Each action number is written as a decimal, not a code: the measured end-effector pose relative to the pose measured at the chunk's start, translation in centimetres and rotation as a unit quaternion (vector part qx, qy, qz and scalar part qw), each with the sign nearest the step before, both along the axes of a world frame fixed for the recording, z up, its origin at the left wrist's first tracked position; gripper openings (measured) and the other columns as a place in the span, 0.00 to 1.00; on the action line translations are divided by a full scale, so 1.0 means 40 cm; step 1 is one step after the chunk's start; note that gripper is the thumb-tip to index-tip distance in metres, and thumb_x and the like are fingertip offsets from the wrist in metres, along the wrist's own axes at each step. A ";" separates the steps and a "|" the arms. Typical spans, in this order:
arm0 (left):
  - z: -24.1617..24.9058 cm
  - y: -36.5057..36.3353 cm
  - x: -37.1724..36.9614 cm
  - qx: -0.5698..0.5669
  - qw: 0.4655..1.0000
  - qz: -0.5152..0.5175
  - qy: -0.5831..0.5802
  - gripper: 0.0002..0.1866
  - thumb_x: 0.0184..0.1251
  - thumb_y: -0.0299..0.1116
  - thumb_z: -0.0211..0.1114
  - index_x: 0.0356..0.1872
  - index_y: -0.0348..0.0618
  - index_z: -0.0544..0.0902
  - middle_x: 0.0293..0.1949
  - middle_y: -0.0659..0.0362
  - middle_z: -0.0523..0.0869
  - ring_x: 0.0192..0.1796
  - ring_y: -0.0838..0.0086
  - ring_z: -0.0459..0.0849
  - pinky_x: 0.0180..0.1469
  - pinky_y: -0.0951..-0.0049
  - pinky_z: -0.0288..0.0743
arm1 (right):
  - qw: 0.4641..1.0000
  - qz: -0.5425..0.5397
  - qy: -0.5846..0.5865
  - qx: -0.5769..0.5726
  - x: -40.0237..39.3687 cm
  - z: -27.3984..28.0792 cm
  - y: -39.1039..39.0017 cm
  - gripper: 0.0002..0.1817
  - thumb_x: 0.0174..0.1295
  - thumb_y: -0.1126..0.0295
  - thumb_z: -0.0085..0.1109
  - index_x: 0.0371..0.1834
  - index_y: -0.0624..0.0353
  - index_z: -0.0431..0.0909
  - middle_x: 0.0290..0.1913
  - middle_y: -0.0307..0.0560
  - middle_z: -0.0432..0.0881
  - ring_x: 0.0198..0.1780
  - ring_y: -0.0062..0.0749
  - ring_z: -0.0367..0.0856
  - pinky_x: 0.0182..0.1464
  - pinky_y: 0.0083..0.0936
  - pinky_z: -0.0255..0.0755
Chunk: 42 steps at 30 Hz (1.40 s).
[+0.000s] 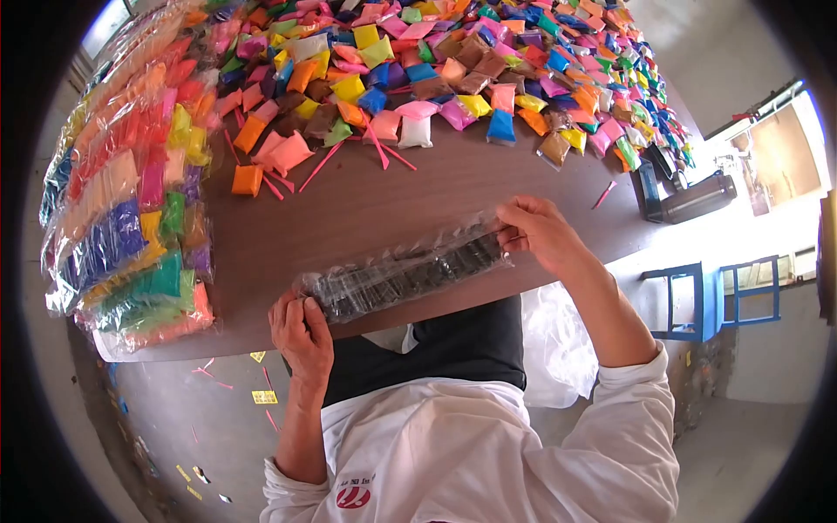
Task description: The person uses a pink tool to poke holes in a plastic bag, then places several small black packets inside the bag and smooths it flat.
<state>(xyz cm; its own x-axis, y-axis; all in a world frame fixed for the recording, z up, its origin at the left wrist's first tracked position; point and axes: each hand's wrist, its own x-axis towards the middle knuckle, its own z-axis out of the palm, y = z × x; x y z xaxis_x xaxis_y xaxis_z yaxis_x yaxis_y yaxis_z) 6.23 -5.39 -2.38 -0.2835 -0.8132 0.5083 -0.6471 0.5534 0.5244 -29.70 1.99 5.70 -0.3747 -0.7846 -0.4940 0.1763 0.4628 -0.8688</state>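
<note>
A long clear plastic bag of black packets (410,275) stretches between my two hands, just above the near edge of the brown table (349,209). My left hand (301,336) pinches its left end, fingers closed. At the upper right end, my right hand (540,231) grips the bag's plastic between thumb and fingers. The bag slopes up toward the right. Inside it, the black packets lie side by side in a row. Exactly how the fingertips press on the plastic is partly hidden.
A big heap of small colourful packets (418,78) covers the far side. Filled clear bags (122,218) are stacked at left. Pink strips (321,166) lie before the heap. A dark cylindrical flask (697,199) rests at right, a blue stool (711,301) beyond. White plastic (554,349) hangs by my lap.
</note>
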 end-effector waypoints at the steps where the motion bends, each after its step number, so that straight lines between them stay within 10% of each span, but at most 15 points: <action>1: 0.002 -0.001 0.000 0.001 1.000 -0.003 0.000 0.07 0.71 0.27 0.58 0.33 0.34 0.77 0.43 0.46 0.83 0.44 0.49 0.79 0.49 0.55 0.73 | 1.000 0.018 0.025 -0.002 -0.012 -0.014 0.006 0.10 0.68 0.61 0.62 0.37 0.57 0.81 0.34 0.37 0.81 0.33 0.19 0.78 0.36 0.20 0.75; 15: 0.019 -0.001 -0.021 -0.017 0.999 -0.013 -0.034 0.08 0.69 0.25 0.57 0.28 0.36 0.73 0.36 0.50 0.81 0.39 0.52 0.77 0.44 0.56 0.70 | 0.928 0.091 0.357 -0.052 -0.014 -0.100 0.032 0.08 0.66 0.71 0.63 0.41 0.65 0.80 0.28 0.39 0.79 0.30 0.19 0.77 0.33 0.21 0.73; 18: 0.022 -0.010 -0.030 -0.036 0.999 -0.016 -0.025 0.08 0.68 0.25 0.57 0.28 0.36 0.74 0.36 0.50 0.82 0.39 0.53 0.77 0.44 0.56 0.70 | 0.977 0.071 0.198 -0.022 -0.030 -0.077 0.025 0.14 0.62 0.71 0.65 0.49 0.63 0.77 0.30 0.43 0.80 0.30 0.22 0.78 0.34 0.26 0.75; 23: 0.016 -0.004 -0.013 -0.008 1.000 -0.019 -0.019 0.07 0.66 0.25 0.59 0.28 0.36 0.74 0.39 0.50 0.83 0.39 0.53 0.78 0.44 0.57 0.70 | 0.891 0.006 0.441 -0.110 0.012 -0.046 0.034 0.23 0.52 0.72 0.69 0.53 0.63 0.76 0.45 0.50 0.80 0.44 0.36 0.80 0.47 0.32 0.77; 27: 0.018 -0.007 -0.016 -0.016 1.000 -0.022 -0.011 0.07 0.64 0.24 0.60 0.27 0.38 0.73 0.39 0.51 0.83 0.39 0.55 0.78 0.44 0.58 0.70 | 0.709 0.055 0.668 -0.220 0.061 -0.003 0.056 0.26 0.47 0.72 0.70 0.53 0.63 0.78 0.54 0.51 0.79 0.53 0.48 0.77 0.56 0.37 0.74; 33: 0.015 -0.005 -0.015 -0.013 1.000 -0.011 -0.021 0.07 0.64 0.23 0.60 0.27 0.38 0.73 0.38 0.52 0.83 0.39 0.55 0.78 0.44 0.57 0.69 | 0.684 0.257 0.612 -0.302 0.205 0.025 0.049 0.31 0.44 0.64 0.77 0.53 0.61 0.79 0.58 0.49 0.76 0.57 0.45 0.75 0.58 0.40 0.71; 42: 0.023 -0.004 -0.009 -0.025 0.999 -0.036 0.011 0.07 0.59 0.24 0.64 0.26 0.41 0.74 0.34 0.51 0.81 0.37 0.53 0.78 0.43 0.56 0.70 | 0.653 0.260 0.658 -0.272 0.232 -0.054 0.039 0.29 0.43 0.62 0.77 0.52 0.55 0.81 0.54 0.45 0.74 0.57 0.42 0.74 0.58 0.41 0.70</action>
